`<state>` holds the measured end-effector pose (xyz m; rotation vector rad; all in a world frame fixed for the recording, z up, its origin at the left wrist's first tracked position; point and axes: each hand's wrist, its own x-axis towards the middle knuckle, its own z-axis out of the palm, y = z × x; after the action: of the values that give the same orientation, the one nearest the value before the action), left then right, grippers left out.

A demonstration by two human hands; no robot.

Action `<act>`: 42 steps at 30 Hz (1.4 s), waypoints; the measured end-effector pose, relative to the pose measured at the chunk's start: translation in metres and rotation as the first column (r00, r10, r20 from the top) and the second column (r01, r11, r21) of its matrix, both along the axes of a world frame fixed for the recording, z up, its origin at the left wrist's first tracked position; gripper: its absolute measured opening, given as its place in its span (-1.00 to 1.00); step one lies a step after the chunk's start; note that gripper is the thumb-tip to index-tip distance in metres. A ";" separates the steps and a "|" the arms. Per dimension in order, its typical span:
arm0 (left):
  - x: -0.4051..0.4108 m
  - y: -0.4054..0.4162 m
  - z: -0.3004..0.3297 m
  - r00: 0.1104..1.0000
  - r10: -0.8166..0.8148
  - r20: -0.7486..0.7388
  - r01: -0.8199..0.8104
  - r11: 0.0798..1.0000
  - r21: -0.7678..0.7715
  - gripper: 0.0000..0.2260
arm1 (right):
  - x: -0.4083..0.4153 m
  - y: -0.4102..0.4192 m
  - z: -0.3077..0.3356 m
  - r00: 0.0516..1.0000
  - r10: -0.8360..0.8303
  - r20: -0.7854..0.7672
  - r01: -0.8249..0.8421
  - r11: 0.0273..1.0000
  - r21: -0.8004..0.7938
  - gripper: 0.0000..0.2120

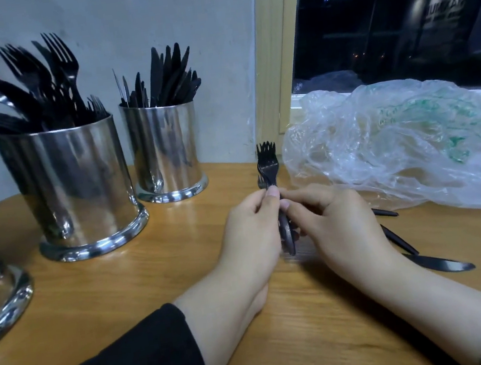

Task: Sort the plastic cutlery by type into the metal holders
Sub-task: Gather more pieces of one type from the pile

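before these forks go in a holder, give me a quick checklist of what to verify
1. Grip on the stacked forks: left hand and right hand both pinch the handles. Ok.
2. All held pieces are forks: tines match at the top, lower parts hidden. Cannot tell.
3. Fork holder identified: nearer left, already full of forks. Ok.
4. Room in it: crowded, gaps unclear. Cannot tell.
5. Knife holder stands apart behind. Ok.
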<state>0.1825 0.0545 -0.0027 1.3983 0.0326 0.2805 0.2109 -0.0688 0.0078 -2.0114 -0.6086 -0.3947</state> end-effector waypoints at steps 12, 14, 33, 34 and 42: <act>0.018 0.034 0.002 0.975 0.220 -0.041 -0.222 0.974 -0.048 -0.68 | 0.035 0.015 0.008 0.963 -0.186 0.197 0.263 0.821 -0.507 -0.79; 0.019 0.036 0.002 0.974 0.219 -0.054 -0.221 0.974 -0.053 -0.69 | 0.037 0.019 0.003 0.957 -0.187 0.221 0.286 0.730 -0.621 -0.73; 0.017 0.031 0.005 0.973 0.210 -0.100 -0.220 0.969 -0.109 -0.69 | 0.046 0.022 -0.005 0.923 -0.232 0.307 0.384 0.609 -0.694 -0.65; 0.017 0.031 0.005 0.973 0.213 -0.095 -0.222 0.969 -0.108 -0.69 | 0.047 0.022 -0.005 0.922 -0.227 0.313 0.385 0.608 -0.694 -0.65; 0.020 0.036 0.001 0.948 0.309 -0.079 -0.313 0.949 -0.044 -0.69 | 0.046 0.026 -0.009 0.951 -0.242 0.191 0.307 0.696 -0.649 -0.84</act>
<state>0.2030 0.0906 -0.0013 1.3442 0.3212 0.4883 0.2570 -0.0428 -0.0012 -2.8261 -0.5486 -0.4939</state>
